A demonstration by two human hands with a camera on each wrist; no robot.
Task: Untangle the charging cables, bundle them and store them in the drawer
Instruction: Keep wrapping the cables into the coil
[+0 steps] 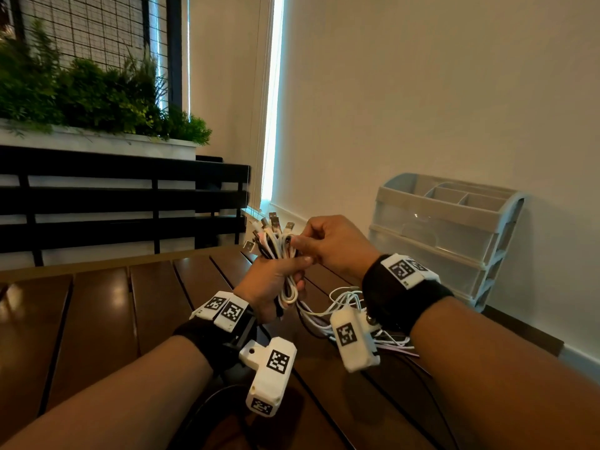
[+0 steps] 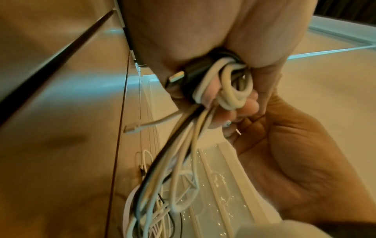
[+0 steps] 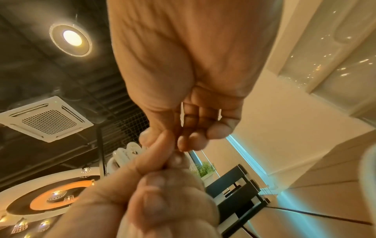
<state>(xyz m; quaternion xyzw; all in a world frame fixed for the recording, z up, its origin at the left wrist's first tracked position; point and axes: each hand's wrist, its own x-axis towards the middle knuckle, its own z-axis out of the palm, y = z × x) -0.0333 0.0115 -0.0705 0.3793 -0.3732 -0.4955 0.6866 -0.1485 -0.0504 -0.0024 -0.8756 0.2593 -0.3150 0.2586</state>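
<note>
Above the wooden table, my left hand (image 1: 276,280) grips a bundle of white, pink and black charging cables (image 1: 279,246), their USB plugs sticking up past my fist. In the left wrist view the cables (image 2: 227,87) loop through my curled fingers and their tails hang down. My right hand (image 1: 328,241) pinches the bundle near its top, right beside the left thumb; in the right wrist view its fingers (image 3: 191,141) curl over the white cables (image 3: 126,154). The loose tails (image 1: 337,306) trail onto the table under my right wrist. A pale plastic drawer unit (image 1: 448,235) stands against the wall, drawers closed.
The slatted brown table (image 1: 130,319) stretches left and toward me. A black slatted bench back (image 1: 123,203) and a planter with green plants (image 1: 97,92) lie behind it. The wall (image 1: 422,92) closes off the right side. Black wires from the wrist cameras run over the table near me.
</note>
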